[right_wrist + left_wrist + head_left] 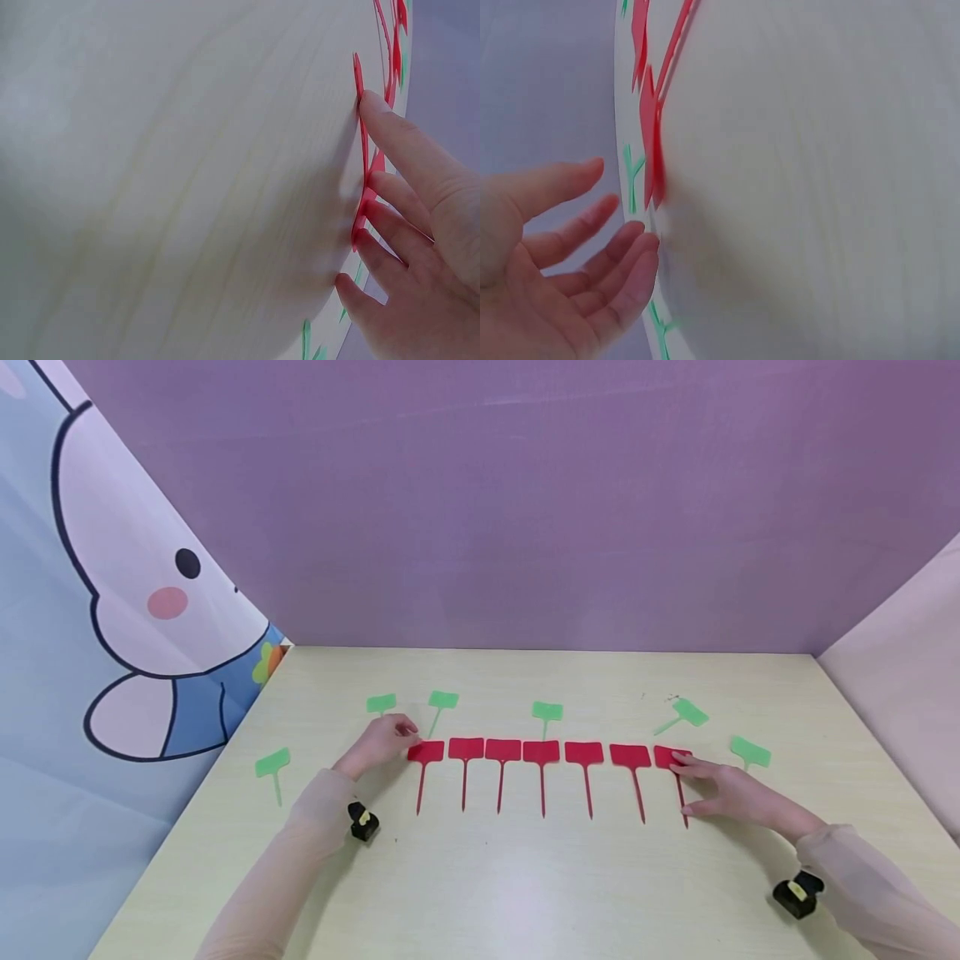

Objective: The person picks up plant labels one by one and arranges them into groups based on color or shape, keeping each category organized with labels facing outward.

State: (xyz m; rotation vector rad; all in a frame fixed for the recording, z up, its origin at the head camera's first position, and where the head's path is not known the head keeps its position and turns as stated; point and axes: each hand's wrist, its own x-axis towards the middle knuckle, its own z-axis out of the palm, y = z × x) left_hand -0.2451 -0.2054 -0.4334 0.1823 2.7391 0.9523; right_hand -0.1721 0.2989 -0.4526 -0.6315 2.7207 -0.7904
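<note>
Pale wooden tabletop (487,893) under a purple wall (525,502). Seven red plant tags (542,752) side by side in one row. Left hand (382,739), fingers loose, beside the leftmost red tag (425,752). Right hand (731,793), fingers straight, touching the rightmost red tag (667,757). Green plant tags (547,711) scattered behind.

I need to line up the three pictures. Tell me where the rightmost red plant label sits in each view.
Head: rightmost red label, right end of the red row, under the right hand.
Left wrist: cannot tell it apart; the red labels there blur together by the left hand.
Right wrist: right of centre, edge-on under the fingers.
Shared landmark: the pale table.
</note>
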